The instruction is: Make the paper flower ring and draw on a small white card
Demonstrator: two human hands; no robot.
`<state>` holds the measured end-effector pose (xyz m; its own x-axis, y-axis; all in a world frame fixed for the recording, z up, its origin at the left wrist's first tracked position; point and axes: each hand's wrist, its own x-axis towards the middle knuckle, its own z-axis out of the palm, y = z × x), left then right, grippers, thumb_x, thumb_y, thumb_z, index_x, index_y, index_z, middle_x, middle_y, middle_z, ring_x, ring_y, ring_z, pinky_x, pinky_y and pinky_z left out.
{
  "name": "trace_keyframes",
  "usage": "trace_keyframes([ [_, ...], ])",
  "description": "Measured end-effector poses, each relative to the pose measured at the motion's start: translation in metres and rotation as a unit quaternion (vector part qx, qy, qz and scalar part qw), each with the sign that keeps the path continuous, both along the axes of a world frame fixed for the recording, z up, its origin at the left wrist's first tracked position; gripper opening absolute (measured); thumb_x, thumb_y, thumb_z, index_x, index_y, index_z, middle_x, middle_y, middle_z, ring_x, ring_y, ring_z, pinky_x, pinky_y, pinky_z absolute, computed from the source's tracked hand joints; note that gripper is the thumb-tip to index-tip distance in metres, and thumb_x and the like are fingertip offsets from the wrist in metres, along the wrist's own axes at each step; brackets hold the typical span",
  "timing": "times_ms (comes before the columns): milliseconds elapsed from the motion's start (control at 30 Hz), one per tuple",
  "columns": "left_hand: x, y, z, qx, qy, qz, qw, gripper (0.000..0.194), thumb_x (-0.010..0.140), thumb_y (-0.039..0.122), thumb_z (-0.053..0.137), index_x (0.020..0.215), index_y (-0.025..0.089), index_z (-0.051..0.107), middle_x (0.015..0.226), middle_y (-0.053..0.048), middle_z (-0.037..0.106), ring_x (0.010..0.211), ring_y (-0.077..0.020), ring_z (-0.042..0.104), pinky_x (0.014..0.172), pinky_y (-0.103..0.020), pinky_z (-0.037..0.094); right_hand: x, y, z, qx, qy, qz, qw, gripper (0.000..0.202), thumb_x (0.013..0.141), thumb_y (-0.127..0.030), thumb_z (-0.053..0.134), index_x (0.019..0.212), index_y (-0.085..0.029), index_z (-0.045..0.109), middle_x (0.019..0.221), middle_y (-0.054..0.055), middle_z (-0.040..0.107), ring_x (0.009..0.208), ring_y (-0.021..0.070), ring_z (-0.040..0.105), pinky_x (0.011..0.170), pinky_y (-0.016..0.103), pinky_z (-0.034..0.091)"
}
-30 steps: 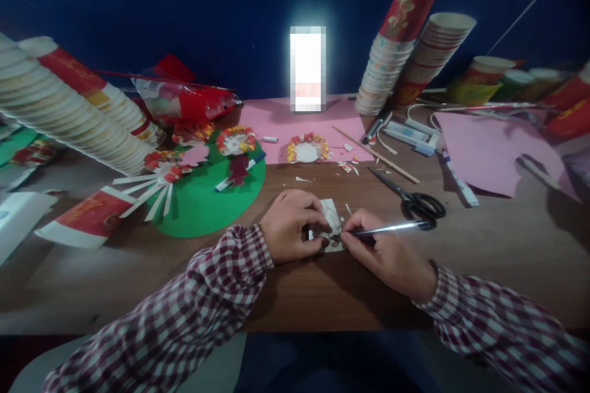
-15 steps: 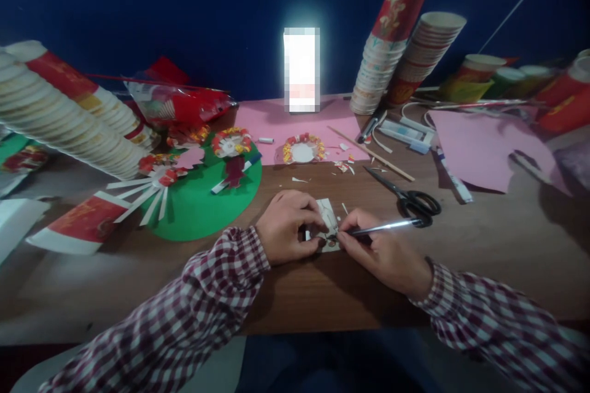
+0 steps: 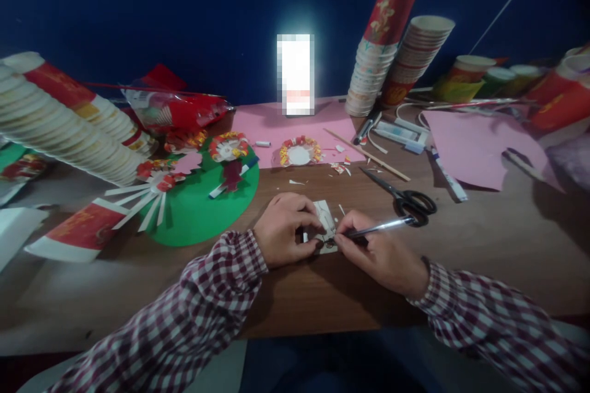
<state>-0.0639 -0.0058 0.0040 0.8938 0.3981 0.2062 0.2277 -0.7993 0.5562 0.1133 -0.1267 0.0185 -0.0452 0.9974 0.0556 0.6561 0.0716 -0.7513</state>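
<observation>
My right hand (image 3: 382, 252) is closed round a pen (image 3: 375, 230), its tip resting on a small piece of white paper (image 3: 326, 214) with dark lines drawn on it. On the paper's left side my left hand (image 3: 288, 230) is curled, thumb and fingers holding it down against the table. Part of the paper is hidden under those fingers. Black-handled scissors (image 3: 405, 199) lie beyond my right hand, blades pointing away to the left. A green paper disc (image 3: 198, 221) lies beyond my left forearm, with a marker (image 3: 234, 178) and a dark red paper cutout on it.
Stacks of paper cups (image 3: 83, 129) lean at the left, with others (image 3: 371, 67) at the back right. A bright blurred screen (image 3: 295, 73) stands behind pink paper (image 3: 258, 120). A paper ring (image 3: 299, 152), a wooden stick (image 3: 369, 155) and paper scraps lie ahead.
The whole view has shifted slightly, with things appearing a little further left. Both hands keep nearly the same pose, the pen still on the white paper.
</observation>
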Motion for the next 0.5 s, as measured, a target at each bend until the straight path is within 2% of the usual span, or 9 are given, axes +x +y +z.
trace_keyframes([
  [500,0.0016,-0.0011,0.0022,-0.005,0.020,0.009,1.000,0.017,0.069,0.027,0.067,0.085,0.024,0.070,0.095,-0.003,0.063,0.092,-0.0183,0.055,0.089,-0.035,0.038,0.0016,0.0003,-0.0024,0.003,-0.007,0.015,1.000,0.012,0.089,-0.027,0.047,0.082,-0.019,0.052,0.068,-0.001,0.056,0.060,0.0123,0.050,0.056,0.026,0.037],
])
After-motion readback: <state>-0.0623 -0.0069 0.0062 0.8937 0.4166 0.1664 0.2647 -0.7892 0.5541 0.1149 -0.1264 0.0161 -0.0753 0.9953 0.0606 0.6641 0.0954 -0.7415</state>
